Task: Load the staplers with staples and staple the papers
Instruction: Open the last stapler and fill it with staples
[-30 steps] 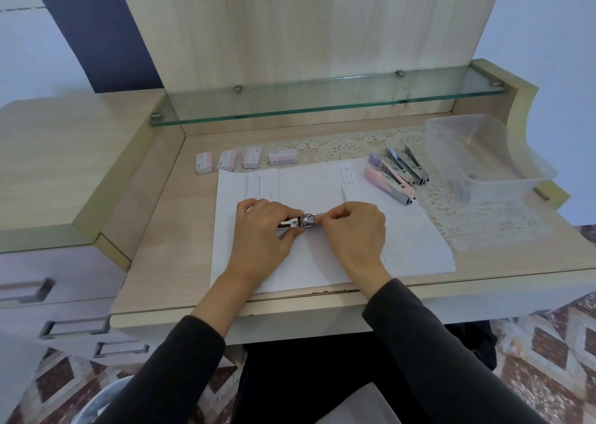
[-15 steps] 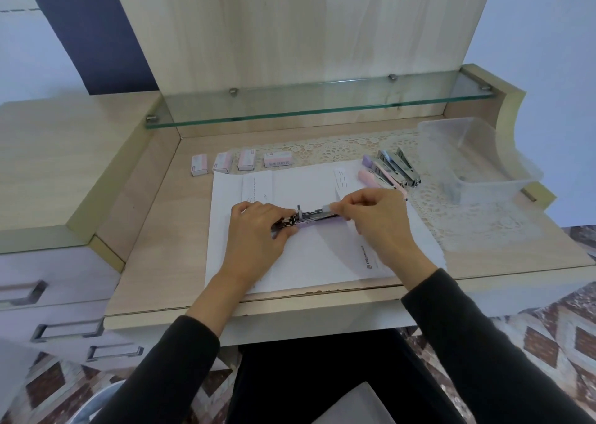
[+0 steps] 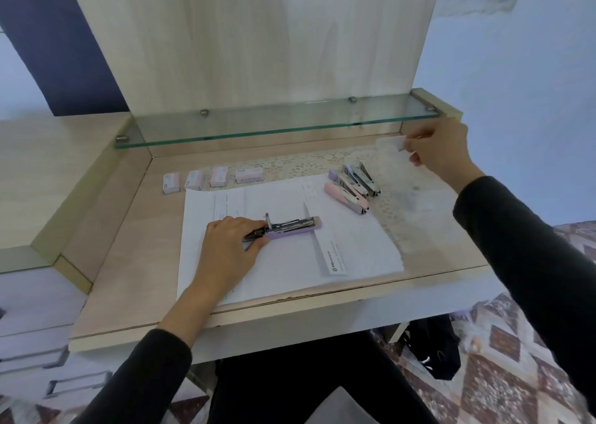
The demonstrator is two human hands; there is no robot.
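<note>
- The bench (image 3: 122,262) carries everything, with the papers lying near its front edge.
- A glass shelf (image 3: 258,127) spans the wall behind the papers.
- The papers (image 3: 290,262) lie flat, serving as a work mat until they are stapled.
- The left grip (image 3: 230,246), on the papers' left half, clasps the rear of the lilac stapler (image 3: 290,227), probably to steady it for loading.
- The right grip (image 3: 442,153), raised beyond the papers' far right corner, pinches a small white piece (image 3: 392,141); I cannot tell what it is.
- Spare staplers (image 3: 353,190) lie bunched at that same corner.
- The lilac stapler lies on the papers, hinged open with its magazine exposed.
- Four staple boxes (image 3: 218,177) line the papers' far left edge, within reach.
</note>
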